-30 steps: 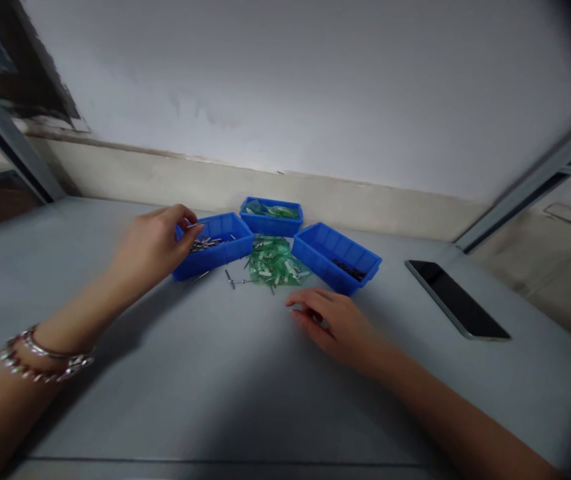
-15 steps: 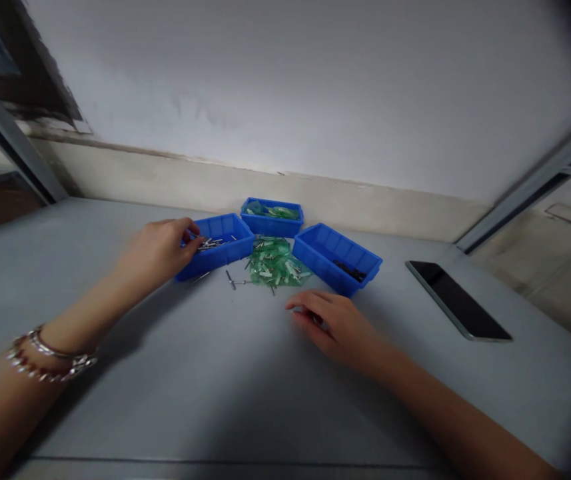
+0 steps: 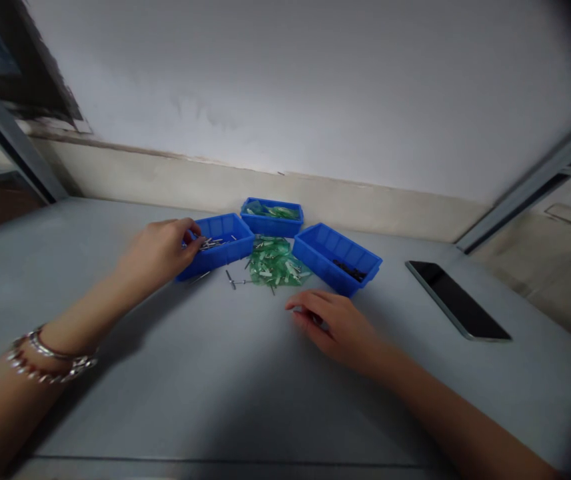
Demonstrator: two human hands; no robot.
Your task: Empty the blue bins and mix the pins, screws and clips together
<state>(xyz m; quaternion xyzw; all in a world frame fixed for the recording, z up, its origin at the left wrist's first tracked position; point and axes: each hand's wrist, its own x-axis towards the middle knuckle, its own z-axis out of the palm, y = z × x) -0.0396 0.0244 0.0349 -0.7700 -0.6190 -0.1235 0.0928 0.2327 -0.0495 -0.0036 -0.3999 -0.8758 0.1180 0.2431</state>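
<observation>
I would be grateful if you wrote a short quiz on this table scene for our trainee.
1. Multiple choice: What does the right blue bin contain?
A) red caps
B) small dark pieces
C) yellow wires

2. True or false: The phone lies to the right of the right hand.

3. Fill in the blank: The left hand is at the left blue bin, which holds loose, thin, ____-coloured pins.

Key: 1 B; 2 true; 3 silver.
</observation>
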